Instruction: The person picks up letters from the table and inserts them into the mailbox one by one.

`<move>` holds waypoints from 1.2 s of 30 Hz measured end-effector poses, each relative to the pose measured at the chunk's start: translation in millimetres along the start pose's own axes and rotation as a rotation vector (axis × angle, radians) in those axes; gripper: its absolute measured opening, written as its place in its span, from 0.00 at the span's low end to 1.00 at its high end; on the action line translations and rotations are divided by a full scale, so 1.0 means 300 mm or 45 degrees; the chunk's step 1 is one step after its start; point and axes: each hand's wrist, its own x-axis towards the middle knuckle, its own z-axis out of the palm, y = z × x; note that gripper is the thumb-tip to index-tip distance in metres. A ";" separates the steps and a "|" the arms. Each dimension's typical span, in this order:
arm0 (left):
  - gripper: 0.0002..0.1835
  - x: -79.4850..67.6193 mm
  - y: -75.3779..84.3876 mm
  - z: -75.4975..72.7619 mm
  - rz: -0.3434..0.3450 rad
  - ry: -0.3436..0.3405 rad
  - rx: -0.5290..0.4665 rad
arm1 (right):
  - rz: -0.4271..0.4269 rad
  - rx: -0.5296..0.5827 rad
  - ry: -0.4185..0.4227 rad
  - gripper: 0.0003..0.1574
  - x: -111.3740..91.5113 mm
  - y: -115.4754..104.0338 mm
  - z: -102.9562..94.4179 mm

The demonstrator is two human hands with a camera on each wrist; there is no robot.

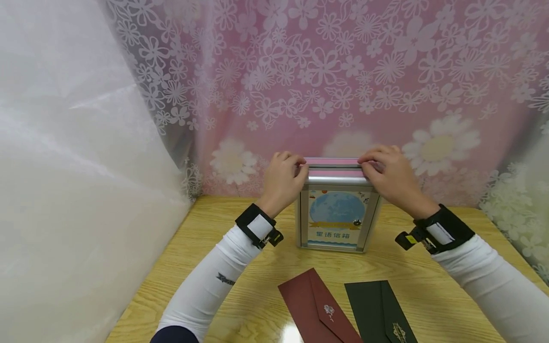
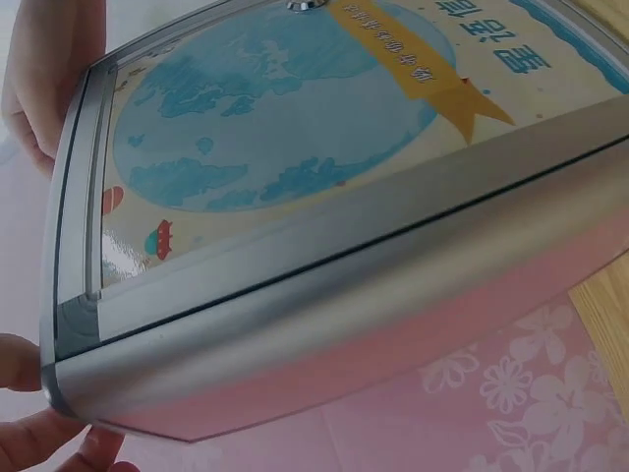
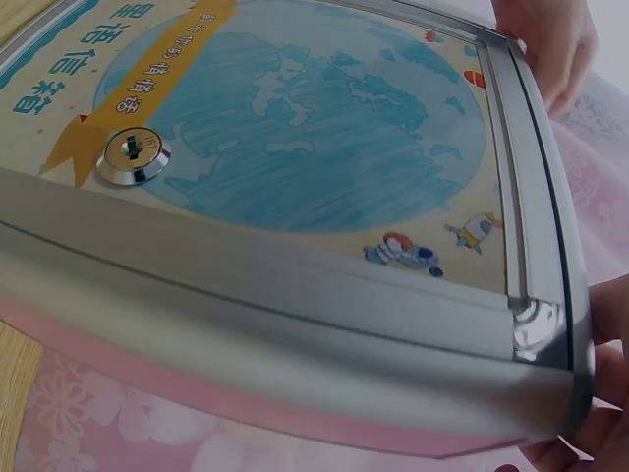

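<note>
A silver-framed letter box (image 1: 337,180) with pink panels stands upright on the table, its front showing a blue globe picture and Chinese lettering. My left hand (image 1: 284,181) grips its top left corner, fingertips over the edge. At the opposite top corner, my right hand (image 1: 393,180) holds on with thumb and fingers. A slot runs across the top between both hands. In the right wrist view, a round keyhole lock (image 3: 134,155) sits on the front panel. The left wrist view shows the frame's metal corner (image 2: 77,324) near the left fingers.
Nearer on the wooden table (image 1: 240,295) lie a dark red envelope (image 1: 310,302) and a dark green envelope (image 1: 369,305), both with flaps closed. A pink flowered curtain (image 1: 274,71) hangs behind the box. White sheeting (image 1: 86,157) covers the left side.
</note>
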 end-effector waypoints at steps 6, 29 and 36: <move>0.16 -0.062 -0.036 -0.024 -0.086 -0.009 -0.040 | 0.064 0.053 -0.003 0.13 -0.034 0.004 -0.041; 0.34 -0.476 -0.049 0.063 -0.192 -0.917 0.361 | 0.206 -0.013 -0.151 0.24 -0.225 0.080 -0.135; 0.30 -0.541 -0.008 0.097 -0.068 -1.062 0.437 | 0.296 -0.002 -0.256 0.28 -0.290 0.104 -0.135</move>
